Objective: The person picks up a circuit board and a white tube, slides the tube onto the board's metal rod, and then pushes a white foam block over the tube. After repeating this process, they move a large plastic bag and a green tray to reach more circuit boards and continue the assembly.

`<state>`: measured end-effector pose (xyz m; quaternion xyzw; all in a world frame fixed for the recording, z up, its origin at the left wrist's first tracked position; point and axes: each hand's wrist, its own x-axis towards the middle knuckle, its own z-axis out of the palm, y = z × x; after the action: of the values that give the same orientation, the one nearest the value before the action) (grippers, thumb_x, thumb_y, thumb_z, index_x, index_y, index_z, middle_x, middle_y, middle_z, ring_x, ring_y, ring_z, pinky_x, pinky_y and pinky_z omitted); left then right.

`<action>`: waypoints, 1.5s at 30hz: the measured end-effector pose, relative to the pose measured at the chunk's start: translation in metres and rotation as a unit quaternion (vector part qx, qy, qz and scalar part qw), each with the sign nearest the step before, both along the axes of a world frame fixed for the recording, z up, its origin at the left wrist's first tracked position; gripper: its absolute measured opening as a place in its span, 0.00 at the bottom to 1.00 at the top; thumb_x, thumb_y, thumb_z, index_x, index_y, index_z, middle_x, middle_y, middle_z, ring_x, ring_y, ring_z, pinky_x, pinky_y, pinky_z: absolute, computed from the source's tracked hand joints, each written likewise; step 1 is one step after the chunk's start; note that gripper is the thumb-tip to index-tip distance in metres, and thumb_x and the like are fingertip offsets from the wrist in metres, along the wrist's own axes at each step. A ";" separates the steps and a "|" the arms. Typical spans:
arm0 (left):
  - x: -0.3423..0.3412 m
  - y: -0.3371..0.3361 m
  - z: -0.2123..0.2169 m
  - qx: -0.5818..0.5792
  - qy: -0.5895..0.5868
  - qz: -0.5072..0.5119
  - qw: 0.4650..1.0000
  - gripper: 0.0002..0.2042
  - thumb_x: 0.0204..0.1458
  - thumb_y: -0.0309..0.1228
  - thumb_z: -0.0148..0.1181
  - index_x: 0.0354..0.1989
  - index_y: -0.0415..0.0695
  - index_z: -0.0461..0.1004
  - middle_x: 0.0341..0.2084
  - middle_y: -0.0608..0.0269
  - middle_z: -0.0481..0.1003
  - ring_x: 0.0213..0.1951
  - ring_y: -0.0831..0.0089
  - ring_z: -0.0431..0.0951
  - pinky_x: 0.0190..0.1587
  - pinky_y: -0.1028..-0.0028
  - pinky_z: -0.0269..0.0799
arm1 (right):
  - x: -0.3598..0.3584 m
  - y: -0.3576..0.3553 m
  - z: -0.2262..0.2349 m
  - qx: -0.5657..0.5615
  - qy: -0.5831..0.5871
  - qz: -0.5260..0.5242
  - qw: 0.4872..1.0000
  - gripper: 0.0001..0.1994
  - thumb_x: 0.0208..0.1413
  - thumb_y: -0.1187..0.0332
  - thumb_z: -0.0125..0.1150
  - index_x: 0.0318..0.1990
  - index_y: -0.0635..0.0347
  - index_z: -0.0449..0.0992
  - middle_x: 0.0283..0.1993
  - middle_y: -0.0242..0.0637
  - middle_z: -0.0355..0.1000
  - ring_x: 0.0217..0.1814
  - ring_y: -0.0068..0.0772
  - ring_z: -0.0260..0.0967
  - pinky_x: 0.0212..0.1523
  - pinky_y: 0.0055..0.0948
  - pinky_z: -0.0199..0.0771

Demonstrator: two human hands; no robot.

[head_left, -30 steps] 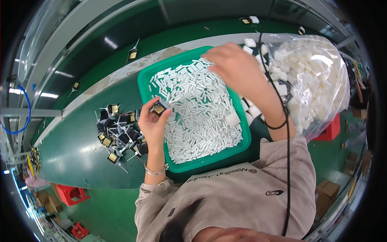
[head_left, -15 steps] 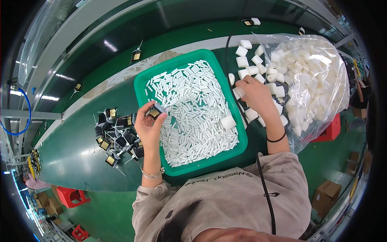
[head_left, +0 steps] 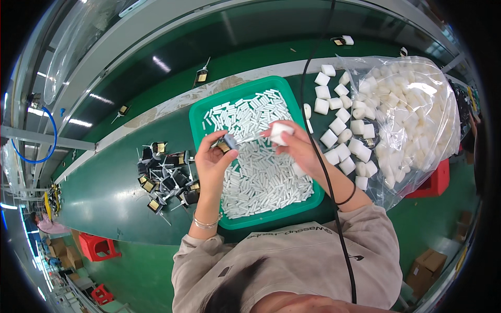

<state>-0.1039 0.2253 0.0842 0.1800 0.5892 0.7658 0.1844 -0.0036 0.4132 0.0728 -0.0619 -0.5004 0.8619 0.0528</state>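
Note:
My left hand [head_left: 210, 163] grips a small black part with a gold face [head_left: 226, 144], its pale stem pointing right above the tray. Facing it, my right hand [head_left: 304, 151] is closed on a white foam plug [head_left: 282, 133], a rounded block near the stem's tip. Whether stem and plug touch, I cannot tell. Beneath both hands is a green tray [head_left: 195, 116] full of short white tubes [head_left: 266, 193]. Another white plug, partly hidden by my right arm, lies on the tubes.
Similar black parts [head_left: 168, 180] are heaped left of the tray. Loose white plugs [head_left: 338, 125] lie to its right, beside a clear plastic bag [head_left: 412, 115] full of them. A black cable [head_left: 330, 182] hangs across my right forearm. Beyond the table, single parts [head_left: 201, 76] rest on a green belt.
My right hand has come left from the loose plugs to over the tray, bringing one white plug. My left hand keeps hold of the black part. The whole view has shifted slightly.

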 end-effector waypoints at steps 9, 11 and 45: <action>-0.005 -0.005 -0.020 0.134 -0.169 0.007 0.977 0.20 0.39 0.15 0.59 0.43 0.41 0.66 0.39 0.58 0.71 0.36 0.76 0.71 0.40 0.77 0.70 | -0.032 -0.034 0.011 0.067 0.010 -0.019 0.998 0.15 0.51 0.76 0.54 0.48 0.65 0.68 0.49 0.36 0.67 0.48 0.24 0.65 0.50 0.25 0.65; -0.002 -0.005 -0.016 0.132 -0.178 0.010 0.975 0.20 0.38 0.14 0.59 0.41 0.42 0.65 0.39 0.58 0.70 0.37 0.76 0.72 0.40 0.77 0.70 | -0.034 -0.035 0.009 0.048 0.009 -0.038 0.998 0.16 0.47 0.80 0.56 0.46 0.67 0.69 0.46 0.38 0.69 0.45 0.25 0.67 0.49 0.25 0.67; 0.012 0.015 0.019 -0.158 0.206 0.040 0.965 0.15 0.34 0.22 0.68 0.34 0.38 0.74 0.30 0.60 0.75 0.32 0.77 0.74 0.36 0.80 0.69 | -0.026 -0.039 0.008 0.062 0.102 -0.140 0.983 0.16 0.42 0.80 0.62 0.41 0.66 0.67 0.42 0.37 0.68 0.42 0.26 0.67 0.41 0.23 0.69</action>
<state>-0.0917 0.2406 0.1037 0.2786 0.7344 0.6165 0.0545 -0.0298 0.3738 0.0808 -0.0395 -0.5311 0.8154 0.2271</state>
